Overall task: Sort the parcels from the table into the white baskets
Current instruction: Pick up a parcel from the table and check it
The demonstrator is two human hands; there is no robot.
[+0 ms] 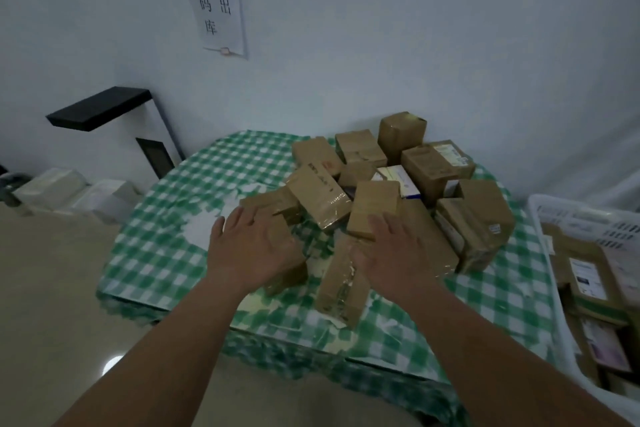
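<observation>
1. Your left hand (pixel 254 246) lies flat, fingers spread and straight, on a low box (pixel 277 215) at the near-left edge of the pile; it grips nothing.
2. Your right hand (pixel 394 253) is also flat with fingers apart, resting across a taped carton (pixel 341 284) and touching a tilted box (pixel 372 210) just beyond its fingertips.
3. The parcels (pixel 429 170) crowd beyond and right of your right hand, touching and leaning on each other, some upright.
4. Left of your left hand the table (pixel 166 236) shows bare checked cloth up to its edge, then open floor (pixel 52 288).
5. The basket (pixel 550 270) stands right of your right hand, beside the table edge, already holding labelled parcels.
6. Writing: the wall sign (pixel 216 3) reads 请扫码出库. Parcel labels are too blurred to read.
7. Parcels are brown cardboard, boxy, wrapped in glossy clear tape; one white-and-blue box (pixel 398 180) sits mid-pile. The cloth is green-and-white check, crinkled; the basket is white slotted plastic.
</observation>
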